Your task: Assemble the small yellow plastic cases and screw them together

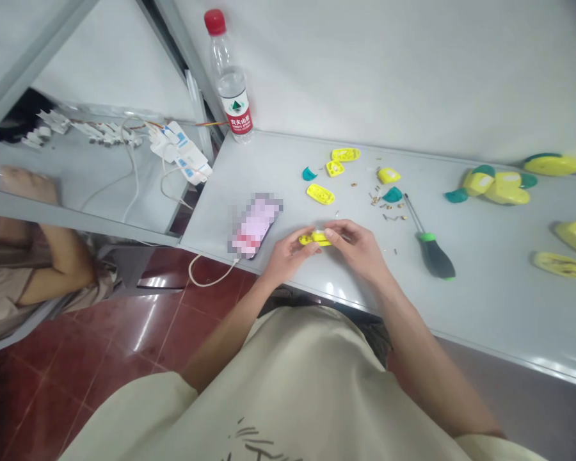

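Near the front edge of a grey table [489, 291], a small yellow part [317, 239] pinched from both sides

The left hand [288, 257] grasps the left end of the yellow part between thumb and fingers, while the right hand [358, 248] pinches it from the other side, thumb and fingertips closed on it. The part is held low over the table, close to the wearer's pale shirt [312, 378], whose dark printed strokes form nothing readable.

The clearest writing is on a red-capped water bottle [233, 89] standing at the back left corner: its red and white label [239, 114] reads 农夫山泉, with NONGFU SPRING in smaller letters below and a dark green mountain emblem above. A phone [255, 225] lies left of the hands with a white cable [208, 284] at its lower end; its screen is pixelated and cannot be read. White power strips [182, 153] on the neighbouring surface carry blue-marked patches too small to make out.

Beyond the hands lie loose yellow shells [320, 194], a teal cap [309, 173], another teal piece [392, 194] and scattered small metal bits [375, 200]. To their right rests a screwdriver [436, 255] with a black and green handle, its shaft pointing toward the wall. Farther right sit yellow and teal plastic bodies [509, 187] and an opened yellow half [561, 264]. At far left, a co-worker's hand [31, 184] rests by the edge of the neighbouring surface
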`<state>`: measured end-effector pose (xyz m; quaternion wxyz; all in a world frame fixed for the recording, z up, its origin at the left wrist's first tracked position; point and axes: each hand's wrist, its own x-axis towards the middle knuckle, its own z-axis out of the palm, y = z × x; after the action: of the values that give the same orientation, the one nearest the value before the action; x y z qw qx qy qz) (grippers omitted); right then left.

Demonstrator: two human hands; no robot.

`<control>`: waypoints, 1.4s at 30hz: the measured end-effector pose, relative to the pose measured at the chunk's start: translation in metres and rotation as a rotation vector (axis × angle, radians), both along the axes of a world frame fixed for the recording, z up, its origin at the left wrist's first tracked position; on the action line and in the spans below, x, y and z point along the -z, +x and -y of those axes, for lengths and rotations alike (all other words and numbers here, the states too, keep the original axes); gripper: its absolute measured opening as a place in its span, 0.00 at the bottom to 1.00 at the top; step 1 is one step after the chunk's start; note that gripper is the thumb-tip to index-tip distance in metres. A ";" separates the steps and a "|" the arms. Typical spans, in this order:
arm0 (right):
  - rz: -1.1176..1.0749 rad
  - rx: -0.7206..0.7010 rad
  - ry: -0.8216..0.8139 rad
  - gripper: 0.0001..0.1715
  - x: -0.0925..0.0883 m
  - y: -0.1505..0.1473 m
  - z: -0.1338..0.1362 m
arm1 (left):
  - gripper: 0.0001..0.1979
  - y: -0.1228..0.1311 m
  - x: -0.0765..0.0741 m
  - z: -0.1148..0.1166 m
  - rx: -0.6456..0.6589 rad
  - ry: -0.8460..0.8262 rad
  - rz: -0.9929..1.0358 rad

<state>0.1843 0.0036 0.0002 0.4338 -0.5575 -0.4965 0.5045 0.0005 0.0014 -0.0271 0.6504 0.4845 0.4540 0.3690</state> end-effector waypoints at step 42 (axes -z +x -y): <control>0.353 -0.473 0.342 0.25 -0.009 0.026 0.006 | 0.29 0.000 -0.002 0.005 0.050 0.157 -0.180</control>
<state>0.2106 -0.0021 0.0088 0.2994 -0.4246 -0.7570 0.3964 0.0003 -0.0041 -0.0255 0.5762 0.5763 0.4680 0.3418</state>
